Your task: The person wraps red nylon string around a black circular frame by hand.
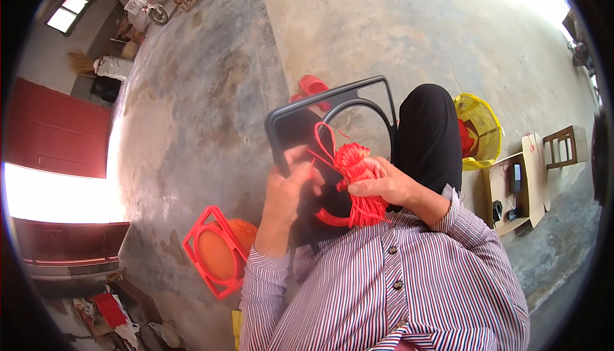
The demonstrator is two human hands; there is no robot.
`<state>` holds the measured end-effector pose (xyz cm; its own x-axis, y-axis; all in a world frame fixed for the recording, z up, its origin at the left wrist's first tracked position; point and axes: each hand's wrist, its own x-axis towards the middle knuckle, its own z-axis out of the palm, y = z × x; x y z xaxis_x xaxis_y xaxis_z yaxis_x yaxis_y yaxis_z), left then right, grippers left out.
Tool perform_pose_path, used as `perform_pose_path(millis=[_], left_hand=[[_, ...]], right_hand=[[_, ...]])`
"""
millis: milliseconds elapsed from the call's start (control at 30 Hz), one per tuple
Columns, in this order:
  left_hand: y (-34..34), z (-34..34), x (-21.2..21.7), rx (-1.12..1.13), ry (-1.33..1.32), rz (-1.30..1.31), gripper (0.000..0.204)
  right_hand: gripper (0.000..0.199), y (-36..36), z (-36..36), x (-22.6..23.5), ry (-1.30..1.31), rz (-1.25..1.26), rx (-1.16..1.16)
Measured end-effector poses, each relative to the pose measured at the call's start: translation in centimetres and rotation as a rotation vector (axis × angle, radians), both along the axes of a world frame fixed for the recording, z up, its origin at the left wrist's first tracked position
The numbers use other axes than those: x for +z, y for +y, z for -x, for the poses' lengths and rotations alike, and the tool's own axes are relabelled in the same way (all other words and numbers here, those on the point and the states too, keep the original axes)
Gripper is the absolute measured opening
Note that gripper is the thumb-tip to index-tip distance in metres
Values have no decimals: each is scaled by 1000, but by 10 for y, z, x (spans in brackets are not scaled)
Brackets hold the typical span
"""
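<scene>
A bundle of bright red cord [364, 188], wound tight at the top with loose strands fanning out below, is held in front of my chest. My right hand [384, 186] grips it from the right, thumb and fingers closed on its middle. A loop of cord rises from the bundle toward my left hand [292, 183], whose thumb and fingers pinch a thin red strand. Beneath and beyond both hands, a dark grey rectangular frame [275, 121] with a round ring inside leans across my lap, touching my raised knee. Part of the frame is hidden behind the hands and cord.
A red frame [214, 287] with an orange round piece lies by my left side. Red footwear [313, 85] shows beyond the grey frame. To the right are a yellow basket [491, 121], an open cardboard box [536, 172] with a phone inside, and a small wooden stool [566, 147].
</scene>
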<state>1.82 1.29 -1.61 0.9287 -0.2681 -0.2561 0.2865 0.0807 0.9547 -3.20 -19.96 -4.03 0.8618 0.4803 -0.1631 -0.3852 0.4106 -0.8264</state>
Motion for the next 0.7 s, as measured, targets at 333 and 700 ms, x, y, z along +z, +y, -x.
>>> perform_pose_path(millis=[333,700], left_hand=[[10,-10,-15,-16,48,61,15],[-13,6,11,-87,-352,-276,8]], right_hand=[[19,-14,-15,-25,38,146,-269],[34,6,-64,-5,-105,20,-205]])
